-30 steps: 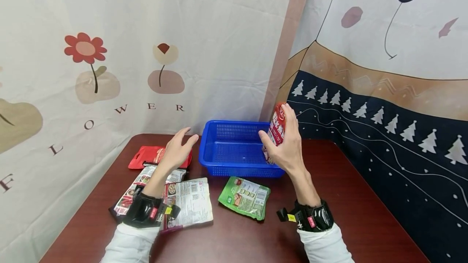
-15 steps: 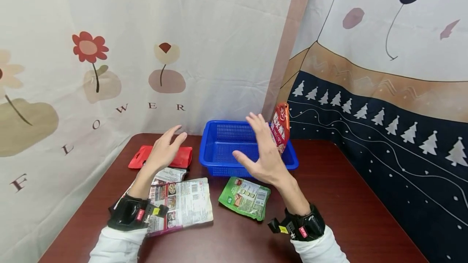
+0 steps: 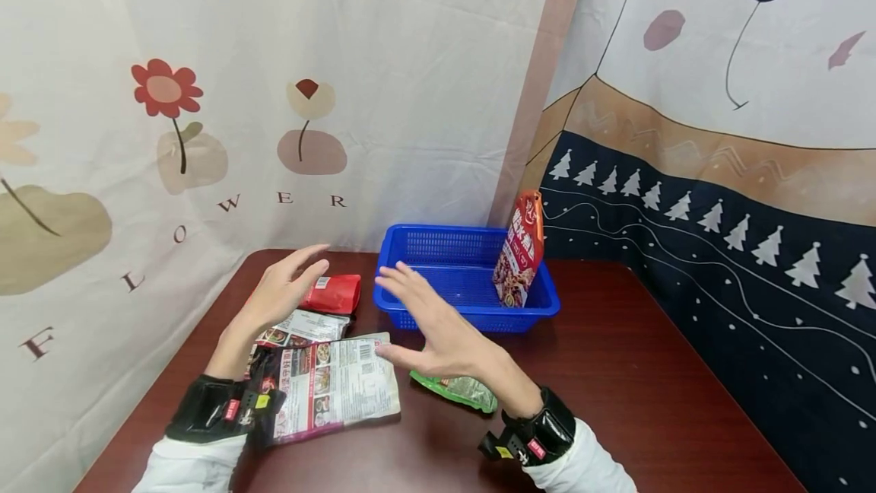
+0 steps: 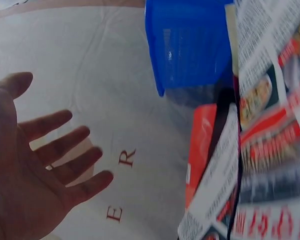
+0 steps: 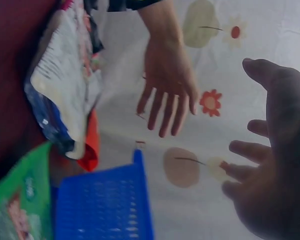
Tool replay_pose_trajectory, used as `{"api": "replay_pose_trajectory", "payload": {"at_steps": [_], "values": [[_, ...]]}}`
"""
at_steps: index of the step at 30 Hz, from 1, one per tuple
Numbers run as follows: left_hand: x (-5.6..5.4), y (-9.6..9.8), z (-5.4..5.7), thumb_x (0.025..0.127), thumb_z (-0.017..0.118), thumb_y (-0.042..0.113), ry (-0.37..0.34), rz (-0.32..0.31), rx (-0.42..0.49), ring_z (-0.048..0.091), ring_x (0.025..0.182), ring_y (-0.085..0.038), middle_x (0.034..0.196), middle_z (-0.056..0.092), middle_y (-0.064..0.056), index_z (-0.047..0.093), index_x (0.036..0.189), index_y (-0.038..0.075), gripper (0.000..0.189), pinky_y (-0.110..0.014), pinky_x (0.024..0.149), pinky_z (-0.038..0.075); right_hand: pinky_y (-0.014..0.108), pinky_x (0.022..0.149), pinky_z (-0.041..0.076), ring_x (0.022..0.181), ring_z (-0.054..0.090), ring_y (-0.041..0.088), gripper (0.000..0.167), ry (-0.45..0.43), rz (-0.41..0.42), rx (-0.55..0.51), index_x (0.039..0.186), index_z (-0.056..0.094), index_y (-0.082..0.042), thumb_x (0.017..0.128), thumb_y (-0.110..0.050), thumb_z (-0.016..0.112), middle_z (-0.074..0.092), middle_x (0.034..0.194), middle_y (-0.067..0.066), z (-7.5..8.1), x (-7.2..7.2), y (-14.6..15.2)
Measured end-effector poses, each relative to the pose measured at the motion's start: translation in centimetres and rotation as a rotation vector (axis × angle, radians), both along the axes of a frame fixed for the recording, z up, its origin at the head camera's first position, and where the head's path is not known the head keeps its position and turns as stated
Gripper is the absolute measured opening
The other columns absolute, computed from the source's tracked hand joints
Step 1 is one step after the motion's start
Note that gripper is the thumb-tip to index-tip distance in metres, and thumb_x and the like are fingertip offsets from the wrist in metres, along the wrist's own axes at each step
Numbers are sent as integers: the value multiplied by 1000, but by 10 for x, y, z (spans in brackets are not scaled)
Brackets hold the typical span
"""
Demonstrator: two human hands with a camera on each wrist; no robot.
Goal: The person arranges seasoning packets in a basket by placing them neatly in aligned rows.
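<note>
My right hand [image 3: 445, 333] hovers with fingers spread and nothing in it, overlapping the green pouch [image 3: 467, 392] and the front of the blue basket [image 3: 493, 319] in the head view. Upright at the basket's right end stands a red printed food bag [image 3: 522, 253]. My left hand [image 3: 280, 291], also with straight fingers and holding nothing, is over the stack of packets at the left. That group has a white printed packet with a purple edge [image 3: 349, 379], another printed packet [image 3: 311, 326] partly under it, and a red pouch [image 3: 335, 294] behind, half covered by the hand.
The dark red-brown table [image 3: 636, 386] runs back to a pale curtain [image 3: 411, 97] printed with flowers. A dark cloth with white trees [image 3: 684, 265] hangs along the right side.
My right hand has let go of the red food bag, leaving it standing in the basket, and has moved left and nearer. The left hand has drifted left.
</note>
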State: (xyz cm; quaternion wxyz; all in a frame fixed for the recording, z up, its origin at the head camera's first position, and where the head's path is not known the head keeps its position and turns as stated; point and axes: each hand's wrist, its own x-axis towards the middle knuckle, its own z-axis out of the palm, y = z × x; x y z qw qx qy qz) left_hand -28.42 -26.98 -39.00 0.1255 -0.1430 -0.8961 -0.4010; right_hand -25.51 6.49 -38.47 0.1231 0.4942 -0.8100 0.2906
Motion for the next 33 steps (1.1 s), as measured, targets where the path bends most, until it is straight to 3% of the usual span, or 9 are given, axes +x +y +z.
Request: {"api": "replay_pose_trajectory", "payload": {"at_steps": [6,11,16,19,27,33], "values": [[10,-10,-5,116,61,39,-26,-40,-100,71,137,-47,160,66,-22,57,165,12,56,-72,111,58,59,143,28,180,16,26,93,-123,43,125,180,30,-19,104,-48,76,27,189,4,-15,-3,-16],[19,-13,-11,115,64,41,-34,-81,-166,64,147,-48,165,63,-21,56,166,10,60,-75,115,54,53,144,27,179,19,25,90,-181,49,262,180,31,-18,107,-54,71,27,190,6,-25,-7,-30],[34,-20,-18,111,68,44,-47,-89,-235,57,153,-50,165,61,-23,57,165,9,65,-79,119,48,45,142,33,175,32,23,88,-129,34,376,178,34,-15,109,-57,68,34,187,8,-37,-13,-45],[44,-24,-24,108,72,44,-49,-104,-267,60,150,-48,162,65,-21,59,163,9,66,-77,117,51,40,140,36,172,37,23,86,-95,42,411,176,37,-11,110,-56,68,40,183,10,-44,-17,-51],[60,-29,-37,99,83,53,-62,-136,-386,65,144,-48,154,71,-20,64,156,5,77,-72,114,55,44,141,34,173,36,35,89,-103,17,516,177,35,-9,110,-59,66,39,183,15,-59,-26,-64],[67,-30,-43,89,91,56,-106,-164,-449,66,141,-50,149,72,-22,67,152,3,85,-73,113,55,43,142,32,173,35,35,91,-102,-31,582,177,35,-14,108,-64,67,40,183,11,-69,-33,-73]]}}
